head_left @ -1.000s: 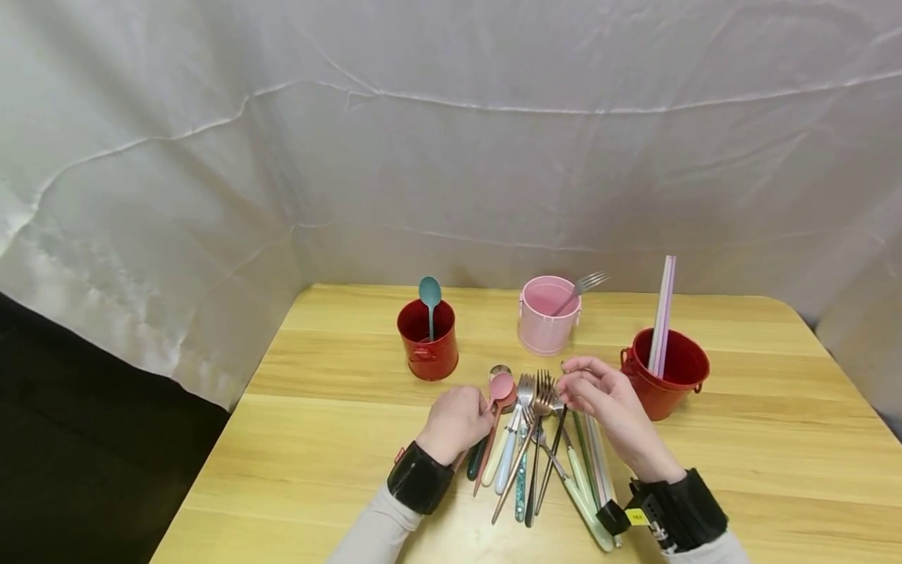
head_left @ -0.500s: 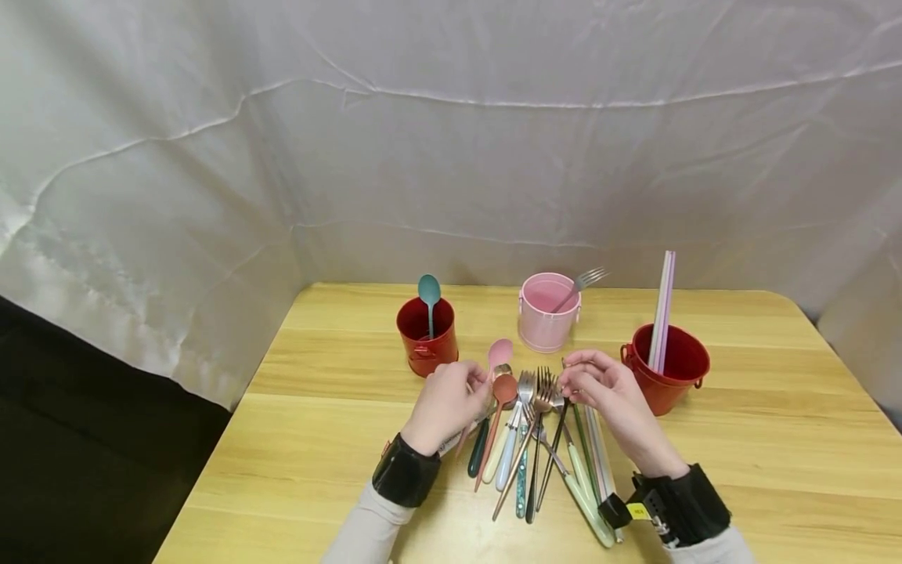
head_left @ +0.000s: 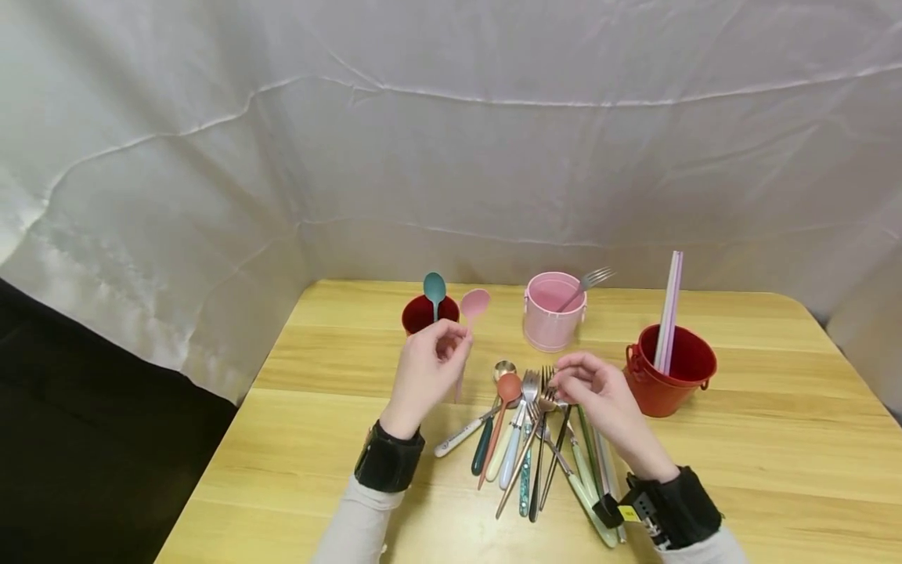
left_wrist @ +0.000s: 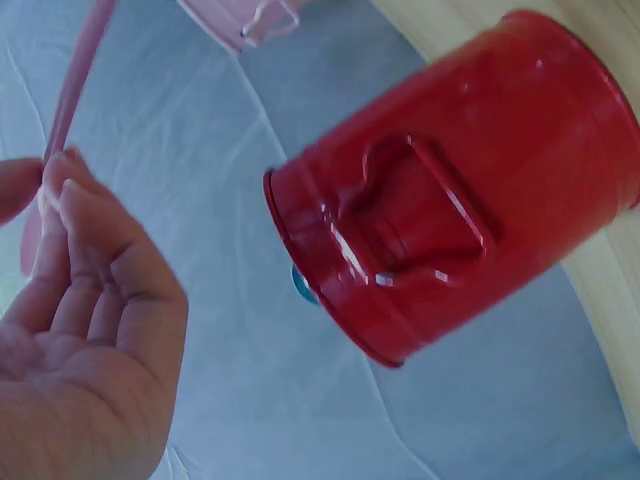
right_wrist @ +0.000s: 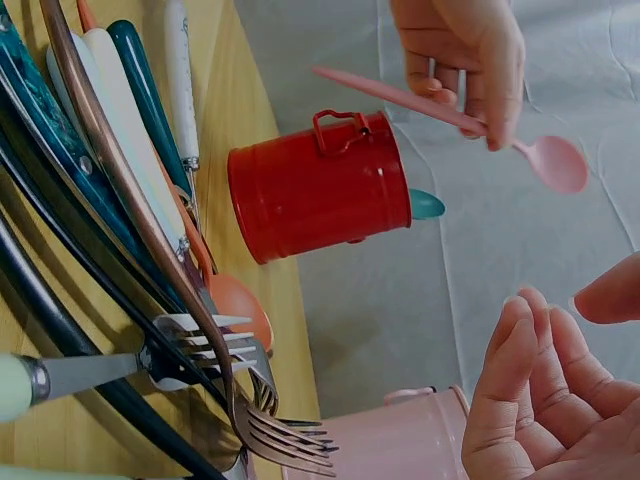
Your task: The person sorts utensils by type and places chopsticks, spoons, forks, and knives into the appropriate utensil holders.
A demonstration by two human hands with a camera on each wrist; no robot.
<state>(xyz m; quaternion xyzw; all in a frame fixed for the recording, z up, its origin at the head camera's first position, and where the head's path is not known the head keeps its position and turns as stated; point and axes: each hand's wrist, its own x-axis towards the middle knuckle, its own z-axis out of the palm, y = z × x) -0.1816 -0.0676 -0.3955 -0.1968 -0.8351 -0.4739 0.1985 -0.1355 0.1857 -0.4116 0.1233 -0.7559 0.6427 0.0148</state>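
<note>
My left hand (head_left: 426,372) pinches a pink spoon (head_left: 475,302) by its handle, bowl upward, in front of the left red bucket (head_left: 416,313). That bucket holds a teal spoon (head_left: 434,287). In the right wrist view, the pink spoon (right_wrist: 558,164) hangs tilted above the red bucket (right_wrist: 315,190), clear of its rim. My right hand (head_left: 597,403) hovers over the fork end of the cutlery pile, fingers loosely bent. A gap shows between its thumb and fingers in the right wrist view, with nothing held. Beneath lie an orange spoon (head_left: 509,387) and several forks (head_left: 531,385).
At the back stands a pink bucket (head_left: 550,325) with one fork (head_left: 593,278) in it. A second red bucket (head_left: 658,392) on the right holds chopsticks (head_left: 668,313). A white-handled spoon (head_left: 461,439) lies at the pile's left edge. Grey cloth (head_left: 451,172) hangs behind the table.
My left hand has lifted the pink spoon off the pile and carried it up and left towards the left red bucket. The right hand has stayed nearly still.
</note>
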